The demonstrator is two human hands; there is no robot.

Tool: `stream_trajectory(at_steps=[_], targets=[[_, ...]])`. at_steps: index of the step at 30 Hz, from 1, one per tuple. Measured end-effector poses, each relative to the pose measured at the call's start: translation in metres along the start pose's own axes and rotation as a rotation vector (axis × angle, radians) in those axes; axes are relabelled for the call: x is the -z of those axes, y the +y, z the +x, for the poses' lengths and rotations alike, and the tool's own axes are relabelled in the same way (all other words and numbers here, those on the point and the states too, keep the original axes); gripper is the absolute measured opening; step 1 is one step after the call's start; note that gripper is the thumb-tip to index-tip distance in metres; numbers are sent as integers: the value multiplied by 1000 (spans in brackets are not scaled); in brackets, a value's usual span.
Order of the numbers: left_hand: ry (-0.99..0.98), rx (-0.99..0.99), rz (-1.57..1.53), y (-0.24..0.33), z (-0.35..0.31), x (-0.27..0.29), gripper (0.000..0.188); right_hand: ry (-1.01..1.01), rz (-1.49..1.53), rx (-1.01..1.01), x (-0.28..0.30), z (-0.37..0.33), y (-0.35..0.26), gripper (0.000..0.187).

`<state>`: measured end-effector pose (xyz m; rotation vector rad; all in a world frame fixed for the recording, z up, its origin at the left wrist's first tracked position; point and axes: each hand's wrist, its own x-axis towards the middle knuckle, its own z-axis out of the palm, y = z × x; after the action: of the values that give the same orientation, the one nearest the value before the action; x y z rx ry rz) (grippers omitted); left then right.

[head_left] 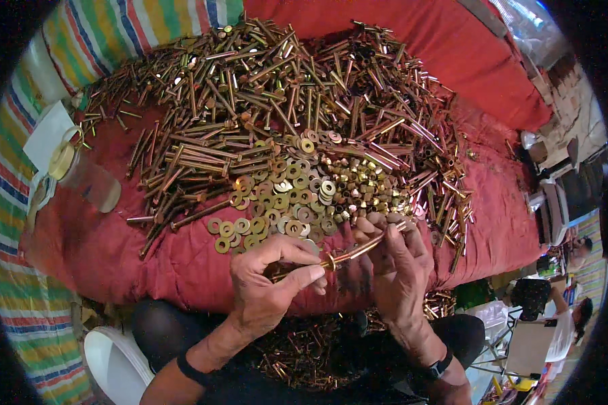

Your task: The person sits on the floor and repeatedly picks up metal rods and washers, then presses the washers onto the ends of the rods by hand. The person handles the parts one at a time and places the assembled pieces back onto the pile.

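Note:
Between my two hands lies a long brass-coloured bolt (358, 252), tilted slightly up to the right. My left hand (267, 280) pinches its left part between thumb and fingers. A washer (331, 262) sits around the bolt just beyond the left thumb tip. At the other end, my right hand (404, 270) closes its thumb and fingers around the bolt's tip; whether a small nut is there I cannot tell. Right behind my hands are a heap of flat washers (280, 202) and, to its right, a pile of small brass-coloured nuts (371, 189).
Heaps of long bolts (263, 81) cover the far part of the red cloth (101, 250). At left stands a clear plastic jar (94, 179). A white tub (117, 361) is at lower left. More metal parts (304, 358) lie below my hands. Another person (562, 337) sits far right.

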<state>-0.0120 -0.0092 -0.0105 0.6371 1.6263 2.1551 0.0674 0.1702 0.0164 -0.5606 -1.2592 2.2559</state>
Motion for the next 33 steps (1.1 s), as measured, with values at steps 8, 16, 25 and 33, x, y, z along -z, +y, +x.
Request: stream_trajectory(at_steps=[8, 16, 25, 33], targets=[[184, 170, -245, 1, 4, -9, 32, 45, -153, -53, -11, -5, 10, 38], [12, 517, -517, 14, 2, -2, 50, -106, -234, -125, -21, -15, 8, 32], [-62, 566, -469, 12, 8, -3, 36, -475, -1094, 601, -2, -8, -13, 34], [-19, 528, -342, 16, 4, -1, 25, -375, -1650, 681, 81, 36, -31, 28]])
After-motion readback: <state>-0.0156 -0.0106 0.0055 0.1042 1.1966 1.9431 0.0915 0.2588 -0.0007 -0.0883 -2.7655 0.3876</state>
